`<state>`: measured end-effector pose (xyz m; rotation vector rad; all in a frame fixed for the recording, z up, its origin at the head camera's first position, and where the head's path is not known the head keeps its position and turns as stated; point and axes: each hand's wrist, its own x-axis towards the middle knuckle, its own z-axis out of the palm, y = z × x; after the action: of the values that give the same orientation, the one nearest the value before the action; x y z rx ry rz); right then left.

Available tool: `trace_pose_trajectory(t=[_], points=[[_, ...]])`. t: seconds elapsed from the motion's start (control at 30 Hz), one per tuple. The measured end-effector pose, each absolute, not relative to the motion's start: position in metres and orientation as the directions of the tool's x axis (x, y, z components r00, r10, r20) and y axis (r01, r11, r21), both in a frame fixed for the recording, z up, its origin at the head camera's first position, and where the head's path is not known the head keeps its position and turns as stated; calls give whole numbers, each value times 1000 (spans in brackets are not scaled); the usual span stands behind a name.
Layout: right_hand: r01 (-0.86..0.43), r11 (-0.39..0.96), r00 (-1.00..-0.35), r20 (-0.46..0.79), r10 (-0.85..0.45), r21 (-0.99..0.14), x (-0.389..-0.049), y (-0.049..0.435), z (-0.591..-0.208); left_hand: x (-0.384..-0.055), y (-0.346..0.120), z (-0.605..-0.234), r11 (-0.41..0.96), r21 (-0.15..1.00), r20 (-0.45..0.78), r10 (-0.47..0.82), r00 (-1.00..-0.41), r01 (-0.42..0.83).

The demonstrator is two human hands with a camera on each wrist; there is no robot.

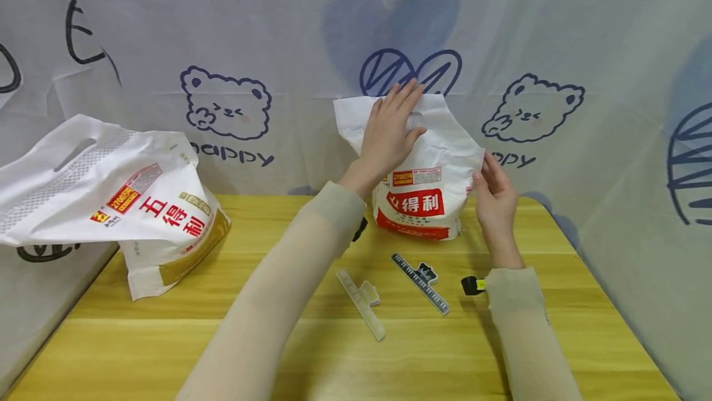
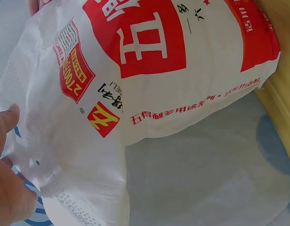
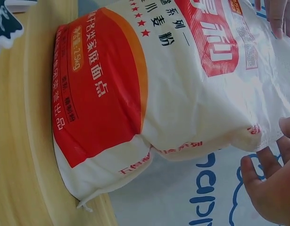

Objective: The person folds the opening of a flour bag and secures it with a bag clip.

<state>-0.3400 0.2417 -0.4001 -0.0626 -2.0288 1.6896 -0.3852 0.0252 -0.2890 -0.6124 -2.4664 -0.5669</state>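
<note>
A white and red bag of flour (image 1: 417, 203) stands upright at the back of the table, its top part bending over. My left hand (image 1: 389, 132) lies against the upper front of the bag with its fingers extended; in the left wrist view its thumb (image 2: 10, 117) shows near the bag's handle strip. At the bag's upper right corner, my right hand (image 1: 495, 200) pinches the edge between the thumb in front and the fingers behind. The right wrist view shows this hand (image 3: 272, 183) beside the bag's side seam (image 3: 182, 148).
A black keyboard-patterned clip (image 1: 419, 283) and a pale see-through clip (image 1: 361, 305) lie on the wooden table (image 1: 434, 358) in front of the bag. Another white and gold flour bag (image 1: 161, 203) leans at the left. A printed cloth (image 1: 311, 36) hangs behind.
</note>
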Motion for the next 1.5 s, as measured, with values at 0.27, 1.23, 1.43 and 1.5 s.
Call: trace_pose_trajectory(t=[0.27,1.23,1.43,1.5], points=[[-279,210,-850,342,400,-937,-337,240,-400,-388,23,-292,791,248,651,293,-701,560],[-318,160,-872,354,339,-935,-335,246,-396,-383,2,-302,691,159,809,318,-494,705],[-300,169,-895,338,290,-939,-337,244,-396,-380,-5,-302,697,159,762,364,-536,699],[-300,178,-898,340,280,-937,-337,243,-396,-380,-7,-302,698,150,751,380,-540,700]])
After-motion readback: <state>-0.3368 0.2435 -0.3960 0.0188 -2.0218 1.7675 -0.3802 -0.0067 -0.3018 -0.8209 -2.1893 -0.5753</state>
